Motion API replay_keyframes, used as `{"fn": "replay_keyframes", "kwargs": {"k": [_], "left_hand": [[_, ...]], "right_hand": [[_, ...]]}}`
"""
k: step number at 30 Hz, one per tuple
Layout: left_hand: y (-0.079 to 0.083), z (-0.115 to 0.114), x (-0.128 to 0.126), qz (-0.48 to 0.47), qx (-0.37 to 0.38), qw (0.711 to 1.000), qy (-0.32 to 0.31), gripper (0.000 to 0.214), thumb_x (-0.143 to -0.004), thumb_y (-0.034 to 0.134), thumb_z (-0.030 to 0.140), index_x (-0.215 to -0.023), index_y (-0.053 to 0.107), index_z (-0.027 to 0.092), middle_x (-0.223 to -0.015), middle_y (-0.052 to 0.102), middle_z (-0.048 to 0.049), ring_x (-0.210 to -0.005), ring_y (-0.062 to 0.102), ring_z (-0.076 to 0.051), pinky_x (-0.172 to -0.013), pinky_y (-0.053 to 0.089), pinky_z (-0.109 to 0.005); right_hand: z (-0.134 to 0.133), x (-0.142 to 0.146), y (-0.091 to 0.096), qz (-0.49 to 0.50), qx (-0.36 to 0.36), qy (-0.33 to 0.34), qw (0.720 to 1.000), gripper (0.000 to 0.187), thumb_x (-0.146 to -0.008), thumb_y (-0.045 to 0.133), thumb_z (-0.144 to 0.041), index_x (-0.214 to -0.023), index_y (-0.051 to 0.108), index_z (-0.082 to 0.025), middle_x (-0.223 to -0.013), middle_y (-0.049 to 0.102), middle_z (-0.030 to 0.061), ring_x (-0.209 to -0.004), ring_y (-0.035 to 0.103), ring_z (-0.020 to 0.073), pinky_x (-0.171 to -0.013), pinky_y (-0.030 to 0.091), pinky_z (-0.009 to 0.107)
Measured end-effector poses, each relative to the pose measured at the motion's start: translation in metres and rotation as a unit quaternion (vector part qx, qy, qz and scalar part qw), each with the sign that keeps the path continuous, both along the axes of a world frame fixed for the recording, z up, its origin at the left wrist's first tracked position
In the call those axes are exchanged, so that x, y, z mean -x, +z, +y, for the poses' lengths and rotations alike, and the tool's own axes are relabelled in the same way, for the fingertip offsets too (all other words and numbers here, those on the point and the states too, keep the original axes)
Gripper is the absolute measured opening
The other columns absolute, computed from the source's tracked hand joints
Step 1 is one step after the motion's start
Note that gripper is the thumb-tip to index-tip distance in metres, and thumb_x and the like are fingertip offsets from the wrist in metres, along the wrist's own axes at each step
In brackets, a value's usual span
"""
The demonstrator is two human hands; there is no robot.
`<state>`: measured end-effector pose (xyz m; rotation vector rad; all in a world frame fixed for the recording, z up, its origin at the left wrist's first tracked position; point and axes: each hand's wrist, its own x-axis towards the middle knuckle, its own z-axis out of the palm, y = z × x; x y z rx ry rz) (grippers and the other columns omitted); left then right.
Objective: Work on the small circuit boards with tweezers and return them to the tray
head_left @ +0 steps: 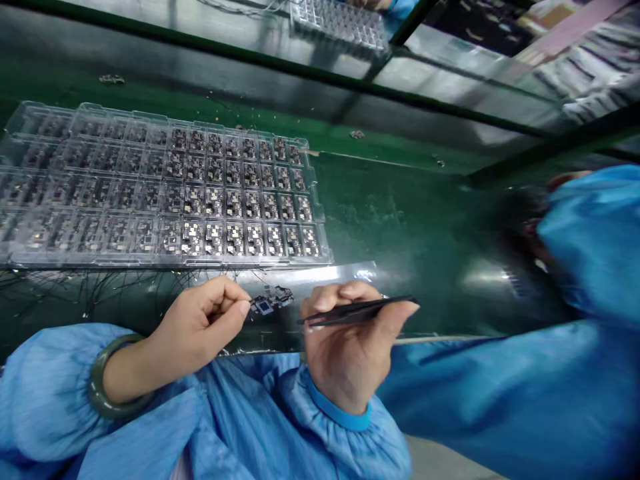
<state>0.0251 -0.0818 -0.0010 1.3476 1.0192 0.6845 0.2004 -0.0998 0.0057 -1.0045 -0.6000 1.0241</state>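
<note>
1. Between your two hands, near your edge of the green bench [390, 220], is a small circuit board [271, 300]; take twelve o'clock as straight away from you.
2. Your left hand [195, 327] is grasping that board, thumb and forefinger pinched on its left end. From this pinch, the board sticks out toward three o'clock, tilted a little toward two. I cannot tell whether it touches the bench or is lifted just off it.
3. Your right hand [345, 353] is palm up, gripping black tweezers [365, 310] with the thumb along them. Their long axis runs roughly nine to three, with the points toward nine. Whether the points meet or stand slightly apart is too small to tell.
4. The relation that counts, I judge: the tweezer points lie at about four o'clock from the board, just beside its free end and not touching it. Your left hand is the nearer one, being already on the piece; your right reaches that way only through the tweezers.
5. Toward eleven o'clock from the board are clear plastic trays [250, 261] with rows of similar boards in their pockets. Thin black wires [100, 287] spread at ten o'clock from your left hand.
</note>
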Motion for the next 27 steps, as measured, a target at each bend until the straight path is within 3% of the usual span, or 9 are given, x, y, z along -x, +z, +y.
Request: {"fn": "replay_keyframes", "kwargs": {"k": [5, 9, 13, 20, 27], "left_hand": [[-0.004, 0.001, 0.001, 0.003, 0.017, 0.998, -0.062, 0.018, -0.093, 0.047, 0.027, -0.08, 0.052, 0.016, -0.057, 0.04, 0.0079, -0.049, 0.033, -0.005, -0.044, 0.024, -0.017], [-0.006, 0.001, 0.002, 0.016, 0.027, 0.996, -0.088, 0.018, -0.093, 0.047, 0.027, -0.08, 0.052, 0.016, -0.056, 0.036, 0.0088, -0.05, 0.03, -0.005, -0.045, 0.024, -0.017], [-0.006, 0.002, 0.004, 0.019, 0.037, 0.992, -0.117, 0.015, -0.091, 0.048, 0.023, -0.078, 0.05, 0.017, -0.057, 0.035, 0.009, -0.051, 0.03, -0.006, -0.047, 0.024, -0.018], [-0.006, 0.002, 0.004, 0.006, 0.075, 0.991, -0.112, 0.016, -0.091, 0.048, 0.025, -0.077, 0.048, 0.018, -0.057, 0.034, 0.0095, -0.051, 0.028, -0.006, -0.047, 0.026, -0.018], [-0.005, 0.001, 0.005, 0.009, 0.084, 0.99, -0.111, 0.015, -0.089, 0.048, 0.026, -0.077, 0.049, 0.017, -0.056, 0.033, 0.0096, -0.051, 0.027, -0.006, -0.047, 0.025, -0.019]], "right_hand": [[-0.006, -0.004, 0.004, -0.108, -0.025, 0.074, 0.991, 0.018, -0.085, 0.066, -0.042, -0.093, 0.062, -0.026, -0.073, 0.071, -0.0032, -0.056, 0.065, 0.0105, -0.052, 0.056, 0.021], [-0.006, -0.011, 0.017, -0.243, -0.033, 0.115, 0.963, 0.021, -0.083, 0.071, -0.028, -0.102, 0.062, -0.026, -0.078, 0.074, -0.0032, -0.068, 0.069, 0.0107, -0.064, 0.058, 0.021], [0.005, -0.012, 0.023, -0.303, -0.039, 0.187, 0.934, 0.028, -0.082, 0.073, -0.025, -0.107, 0.061, -0.026, -0.078, 0.073, -0.0036, -0.07, 0.069, 0.011, -0.07, 0.057, 0.024], [0.02, -0.012, 0.011, -0.247, 0.026, 0.264, 0.932, 0.027, -0.083, 0.07, -0.032, -0.106, 0.059, -0.022, -0.07, 0.066, -0.0043, -0.054, 0.062, 0.0084, -0.052, 0.053, 0.021], [0.019, -0.013, 0.011, -0.219, 0.052, 0.288, 0.931, 0.028, -0.082, 0.071, -0.032, -0.105, 0.059, -0.022, -0.071, 0.065, -0.0043, -0.054, 0.062, 0.0076, -0.052, 0.052, 0.02]]}}
